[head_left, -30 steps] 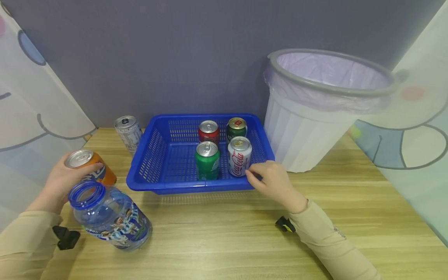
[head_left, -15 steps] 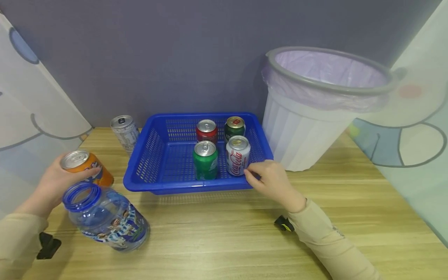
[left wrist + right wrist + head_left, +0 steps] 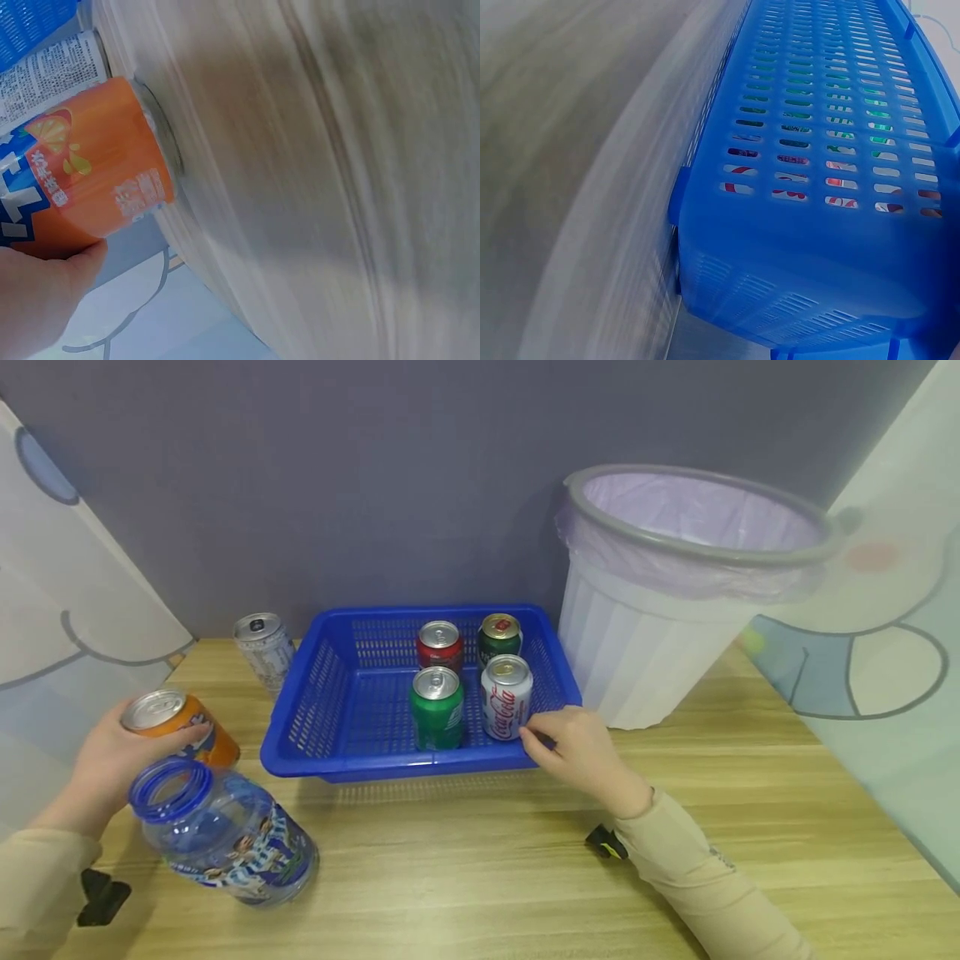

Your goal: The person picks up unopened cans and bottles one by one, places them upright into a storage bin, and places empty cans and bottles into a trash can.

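Observation:
My left hand (image 3: pixel 112 760) grips an orange Fanta can (image 3: pixel 217 745) at the left, its thumb laid across the front. In the left wrist view the can's (image 3: pixel 112 165) lower rim is right at the wooden table. Just in front of it stands a clear plastic jar (image 3: pixel 232 835) with a blue neck and no lid. My right hand (image 3: pixel 585 756) holds the front right rim of the blue basket (image 3: pixel 390 766), fingers curled. Beside those fingers, inside the basket, is a white Coca-Cola can (image 3: pixel 507 702). A green can (image 3: pixel 437 714), a red can (image 3: pixel 440 652) and a dark green can (image 3: pixel 491 647) also stand inside.
A white patterned can (image 3: pixel 266 656) stands behind the left hand, near the basket's left side. A tall white bin (image 3: pixel 637 635) with a purple liner rises right of the basket. A grey panel (image 3: pixel 420 485) backs the wooden table (image 3: pixel 465 868).
The head view has shifted slightly, so things sit a little farther left in it. Both hands keep their holds, the left on the Fanta can, the right on the basket rim.

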Available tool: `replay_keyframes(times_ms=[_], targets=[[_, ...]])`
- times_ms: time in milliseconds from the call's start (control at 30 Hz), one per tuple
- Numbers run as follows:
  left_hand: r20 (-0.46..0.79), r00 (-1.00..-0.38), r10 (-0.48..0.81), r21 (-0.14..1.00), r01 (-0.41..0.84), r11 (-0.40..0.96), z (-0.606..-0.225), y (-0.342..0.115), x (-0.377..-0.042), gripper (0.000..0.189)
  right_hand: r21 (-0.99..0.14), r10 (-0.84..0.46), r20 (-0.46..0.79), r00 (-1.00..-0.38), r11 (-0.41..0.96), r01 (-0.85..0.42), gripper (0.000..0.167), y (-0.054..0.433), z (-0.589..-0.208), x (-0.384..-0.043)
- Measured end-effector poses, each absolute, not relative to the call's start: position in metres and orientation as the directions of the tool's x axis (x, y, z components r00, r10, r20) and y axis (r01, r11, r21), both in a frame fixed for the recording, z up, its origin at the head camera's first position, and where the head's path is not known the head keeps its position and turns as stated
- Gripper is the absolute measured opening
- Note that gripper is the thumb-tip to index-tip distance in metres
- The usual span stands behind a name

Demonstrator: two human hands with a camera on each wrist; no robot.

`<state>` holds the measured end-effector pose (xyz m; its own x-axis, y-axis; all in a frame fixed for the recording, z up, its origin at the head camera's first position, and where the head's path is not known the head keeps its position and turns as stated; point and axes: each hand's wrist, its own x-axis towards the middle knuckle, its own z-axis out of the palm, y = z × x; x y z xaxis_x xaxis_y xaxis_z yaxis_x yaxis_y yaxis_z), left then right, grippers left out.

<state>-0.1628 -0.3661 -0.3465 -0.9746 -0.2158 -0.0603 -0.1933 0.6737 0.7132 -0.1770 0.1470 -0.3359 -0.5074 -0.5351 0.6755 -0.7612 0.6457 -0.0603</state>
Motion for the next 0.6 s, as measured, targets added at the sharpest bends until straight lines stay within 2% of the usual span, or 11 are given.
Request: replay_keyframes(times_ms=[167,300,467,600], targets=[[0.014,-0.964,-0.266,0.701,-0.180,0.690,-0.339,-0.366,-0.161,0.093,-0.059,-0.530,0.681,-0.506,0.649,-0.759,0.018,0.147,-0.336,-0.176],[0.085,-0.953,-0.290,0.684,-0.156,0.713,-0.325,-0.367,-0.159,0.086,-0.060,-0.523,0.689,-0.502,0.648,-0.759,0.018,0.148,-0.336,-0.176],[0.144,-0.954,-0.265,0.699,-0.091,0.710,-0.308,-0.364,-0.154,0.077,-0.038,-0.533,0.697,-0.479,0.641,-0.767,0.019,0.148,-0.337,-0.178],[0.185,-0.953,-0.239,0.701,-0.042,0.712,-0.294,-0.358,-0.150,0.077,-0.032,-0.534,0.703,-0.470,0.636,-0.771,0.019,0.147,-0.338,-0.178]])
